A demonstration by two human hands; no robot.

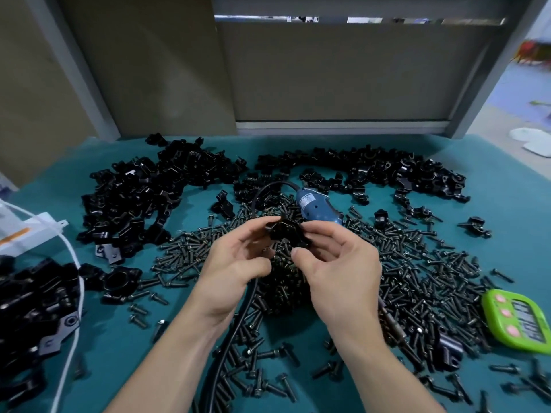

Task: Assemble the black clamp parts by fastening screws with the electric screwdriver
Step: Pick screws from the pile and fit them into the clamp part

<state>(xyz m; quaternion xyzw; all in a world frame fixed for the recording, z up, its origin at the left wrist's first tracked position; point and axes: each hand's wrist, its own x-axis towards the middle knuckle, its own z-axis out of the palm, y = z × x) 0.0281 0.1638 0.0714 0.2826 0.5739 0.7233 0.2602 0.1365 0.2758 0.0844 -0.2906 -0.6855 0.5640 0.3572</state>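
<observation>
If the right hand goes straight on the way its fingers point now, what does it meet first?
The right hand points up and left, so it would meet first the black clamp part that both hands hold, then probably the left hand.

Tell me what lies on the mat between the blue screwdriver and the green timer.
Loose black screws, scattered thickly over the teal mat, fill the stretch from the blue electric screwdriver to the green timer, as the head view shows.

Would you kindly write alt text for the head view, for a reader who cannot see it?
The left hand and right hand hold a black clamp part above a teal table strewn with screws. A blue electric screwdriver lies behind, clamp piles beyond, a green timer at right.
</observation>
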